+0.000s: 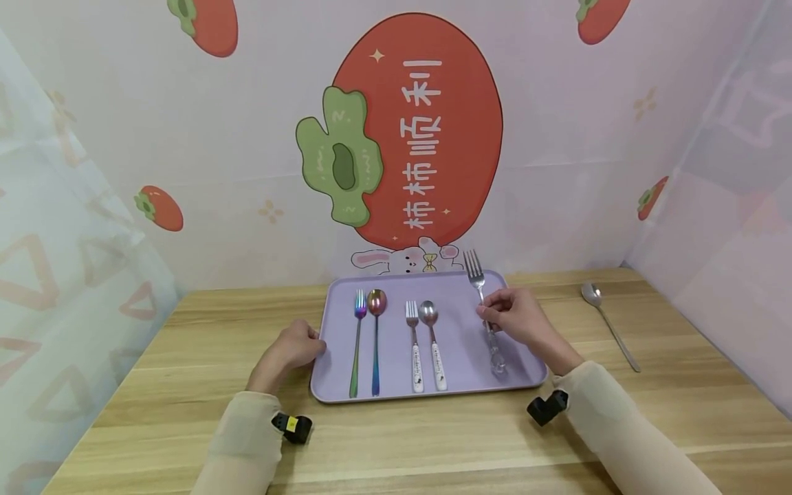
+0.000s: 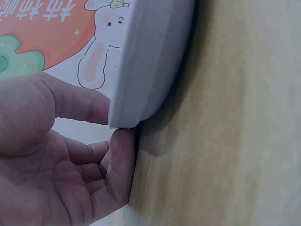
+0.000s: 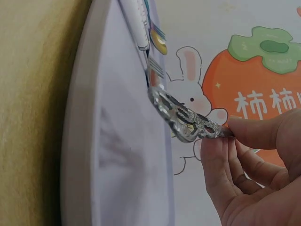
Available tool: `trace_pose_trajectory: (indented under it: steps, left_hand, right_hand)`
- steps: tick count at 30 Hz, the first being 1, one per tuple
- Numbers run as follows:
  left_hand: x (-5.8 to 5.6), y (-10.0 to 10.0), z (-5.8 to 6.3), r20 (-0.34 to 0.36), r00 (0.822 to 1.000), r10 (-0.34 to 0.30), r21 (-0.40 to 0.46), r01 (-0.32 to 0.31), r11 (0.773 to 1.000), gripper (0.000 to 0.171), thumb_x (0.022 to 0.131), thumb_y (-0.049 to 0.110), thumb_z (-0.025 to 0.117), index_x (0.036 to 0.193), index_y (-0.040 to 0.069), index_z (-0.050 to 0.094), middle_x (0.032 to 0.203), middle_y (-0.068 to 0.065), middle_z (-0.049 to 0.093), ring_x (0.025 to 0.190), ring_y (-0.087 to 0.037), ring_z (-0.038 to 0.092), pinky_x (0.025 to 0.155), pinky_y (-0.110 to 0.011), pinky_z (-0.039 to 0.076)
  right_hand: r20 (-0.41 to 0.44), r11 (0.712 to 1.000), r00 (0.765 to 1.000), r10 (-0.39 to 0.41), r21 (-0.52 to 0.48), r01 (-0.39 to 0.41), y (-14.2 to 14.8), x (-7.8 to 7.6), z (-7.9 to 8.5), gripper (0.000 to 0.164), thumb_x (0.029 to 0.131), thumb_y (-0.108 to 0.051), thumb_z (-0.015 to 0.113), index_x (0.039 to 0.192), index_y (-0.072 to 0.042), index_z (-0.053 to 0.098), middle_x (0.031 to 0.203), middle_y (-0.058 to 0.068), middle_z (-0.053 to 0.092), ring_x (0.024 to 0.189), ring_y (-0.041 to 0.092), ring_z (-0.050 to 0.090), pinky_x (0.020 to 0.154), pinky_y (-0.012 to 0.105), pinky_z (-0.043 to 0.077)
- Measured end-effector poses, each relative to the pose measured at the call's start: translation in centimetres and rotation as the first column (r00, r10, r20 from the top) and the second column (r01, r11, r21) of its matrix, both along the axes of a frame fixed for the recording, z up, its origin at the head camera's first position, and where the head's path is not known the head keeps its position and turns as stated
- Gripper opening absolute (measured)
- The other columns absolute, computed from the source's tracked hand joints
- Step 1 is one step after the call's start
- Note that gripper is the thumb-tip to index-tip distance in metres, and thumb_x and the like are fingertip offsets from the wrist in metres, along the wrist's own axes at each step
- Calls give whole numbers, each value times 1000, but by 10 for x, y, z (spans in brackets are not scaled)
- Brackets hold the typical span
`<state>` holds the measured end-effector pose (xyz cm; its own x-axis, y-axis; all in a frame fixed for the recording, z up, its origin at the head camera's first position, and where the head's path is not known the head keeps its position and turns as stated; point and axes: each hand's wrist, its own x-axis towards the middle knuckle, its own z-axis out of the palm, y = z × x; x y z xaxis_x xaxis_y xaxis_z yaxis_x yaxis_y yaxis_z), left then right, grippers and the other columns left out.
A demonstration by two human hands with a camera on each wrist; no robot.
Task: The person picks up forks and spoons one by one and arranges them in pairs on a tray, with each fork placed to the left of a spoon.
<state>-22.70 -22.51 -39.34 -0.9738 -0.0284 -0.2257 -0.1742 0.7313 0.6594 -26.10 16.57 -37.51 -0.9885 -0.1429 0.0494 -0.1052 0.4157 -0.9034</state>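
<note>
A lavender tray (image 1: pixel 390 344) lies on the wooden table, and my left hand (image 1: pixel 298 344) pinches its left rim between thumb and fingers. In the left wrist view the thumb (image 2: pixel 80 103) meets the tray's edge (image 2: pixel 146 61). My right hand (image 1: pixel 516 316) holds a silver fork (image 1: pixel 475 271) by its neck, tines pointing away, over the tray's right side. The fork's ornate openwork handle (image 3: pixel 183 117) hangs above the tray in the right wrist view. On the tray lie a rainbow fork (image 1: pixel 357 350), a rainbow spoon (image 1: pixel 376 344), a white-handled fork (image 1: pixel 417 357) and a white-handled spoon (image 1: pixel 438 357).
To the right of the tray a long silver spoon (image 1: pixel 609 323) lies on the table (image 1: pixel 433 447). Behind the table stands a printed backdrop (image 1: pixel 557 206) with persimmons and a rabbit. A pale side curtain (image 1: pixel 74 275) borders the left.
</note>
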Motion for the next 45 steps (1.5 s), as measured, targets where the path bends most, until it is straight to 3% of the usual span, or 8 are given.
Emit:
trace_pose_trajectory:
  steps: [17, 34, 45]
  left_hand:
    - [-3, 1, 0, -1, 1000, -1, 14, 1, 1000, 32, 86, 3, 56, 59, 12, 41, 57, 1, 38, 54, -13, 40, 52, -26, 33]
    - [-2, 1, 0, 8, 1000, 2, 0, -2, 1000, 30, 86, 3, 57, 61, 11, 44, 60, 0, 41, 57, -14, 42, 53, -27, 34]
    - [-1, 1, 0, 5, 1000, -5, 0, 5, 1000, 31, 86, 3, 56, 60, 12, 43, 59, 0, 41, 56, -14, 41, 53, -27, 34]
  right_hand:
    - [59, 993, 998, -17, 118, 10, -13, -1, -7, 14, 92, -8, 73, 95, 5, 69, 78, 8, 67, 65, 14, 60, 65, 34, 56]
    - [61, 982, 997, -48, 184, 36, -18, -1, -18, 14, 89, -8, 76, 89, 3, 69, 73, 6, 66, 64, 14, 60, 58, 26, 51]
    - [39, 980, 999, -21, 198, 13, -18, -1, -24, 12, 88, -6, 76, 81, 1, 69, 66, 3, 64, 58, 11, 58, 54, 25, 49]
